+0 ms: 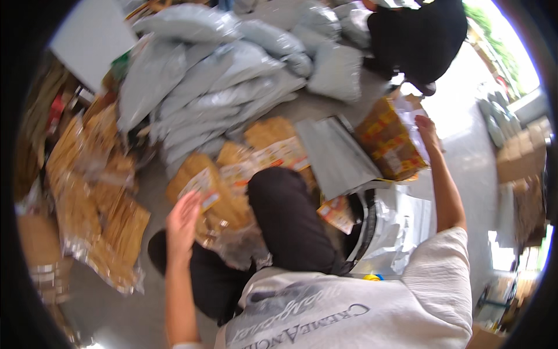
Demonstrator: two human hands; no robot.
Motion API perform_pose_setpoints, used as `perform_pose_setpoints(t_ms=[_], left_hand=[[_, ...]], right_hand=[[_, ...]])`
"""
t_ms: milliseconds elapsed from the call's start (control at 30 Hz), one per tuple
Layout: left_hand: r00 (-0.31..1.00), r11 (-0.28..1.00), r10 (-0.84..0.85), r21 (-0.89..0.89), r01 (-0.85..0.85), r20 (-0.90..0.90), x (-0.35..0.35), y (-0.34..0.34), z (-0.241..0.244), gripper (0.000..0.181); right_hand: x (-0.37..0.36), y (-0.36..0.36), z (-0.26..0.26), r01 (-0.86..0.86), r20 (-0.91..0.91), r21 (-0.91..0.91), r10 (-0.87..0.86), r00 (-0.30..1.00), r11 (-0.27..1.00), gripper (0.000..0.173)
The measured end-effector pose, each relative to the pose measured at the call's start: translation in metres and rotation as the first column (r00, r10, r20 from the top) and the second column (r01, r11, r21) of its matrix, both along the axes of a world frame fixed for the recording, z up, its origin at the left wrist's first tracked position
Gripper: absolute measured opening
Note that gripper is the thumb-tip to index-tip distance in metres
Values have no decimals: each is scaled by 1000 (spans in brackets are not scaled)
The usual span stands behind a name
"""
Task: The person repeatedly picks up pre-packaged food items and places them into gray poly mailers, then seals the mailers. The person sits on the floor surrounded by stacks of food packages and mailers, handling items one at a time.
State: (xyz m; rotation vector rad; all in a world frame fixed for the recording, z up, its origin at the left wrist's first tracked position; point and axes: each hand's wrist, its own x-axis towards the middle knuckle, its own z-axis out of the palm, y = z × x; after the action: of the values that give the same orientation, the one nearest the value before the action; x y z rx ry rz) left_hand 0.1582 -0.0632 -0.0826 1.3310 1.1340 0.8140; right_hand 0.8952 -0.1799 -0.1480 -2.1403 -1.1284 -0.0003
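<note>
My left hand [185, 213] is raised beside my bent knee, blurred, with nothing visible in it. Below and beyond it lie brown packets [233, 209] with printed labels, partly in clear plastic. At the right, my right hand [426, 128] is by the white sheets [409, 118] at the top of a brown carton [388, 146] wound with yellow and red tape. Whether its fingers grip a sheet cannot be made out. A stack of flat grey mailing bags [338, 157] lies left of the carton, close to my knee.
Filled grey mailing bags [222, 74] form a large pile ahead. Brown goods in clear plastic [98, 192] lie at the left. Another person in dark clothing [418, 39] is at the upper right. White plastic bags [399, 227] lie beside me; cartons [523, 148] stand far right.
</note>
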Motion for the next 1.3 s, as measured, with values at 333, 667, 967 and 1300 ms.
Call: perform_pose_setpoints(t_ms=[333,667,967,1300], left_hand=[[700,708,564,-180,-683,-437,28,-44,-177,67],[911,623,274,-665,-413,-309,-1,-109,-293,56],[635,345,769,-884,-314,74,-22,-79,-298,26],[654,321,754,-833,-451,-63,-18,-74,-281,16]], right_hand=[[-273,14,-44,-654,-417,-241,531,737,718,18],[-302,-45,-120,-416,-134,-503,407,903,757,22],[-259,-84,-181,94,-338,-289,-193,921,953,18],[-187,-70,-218,399,-504,-179,-433,747,899,26]])
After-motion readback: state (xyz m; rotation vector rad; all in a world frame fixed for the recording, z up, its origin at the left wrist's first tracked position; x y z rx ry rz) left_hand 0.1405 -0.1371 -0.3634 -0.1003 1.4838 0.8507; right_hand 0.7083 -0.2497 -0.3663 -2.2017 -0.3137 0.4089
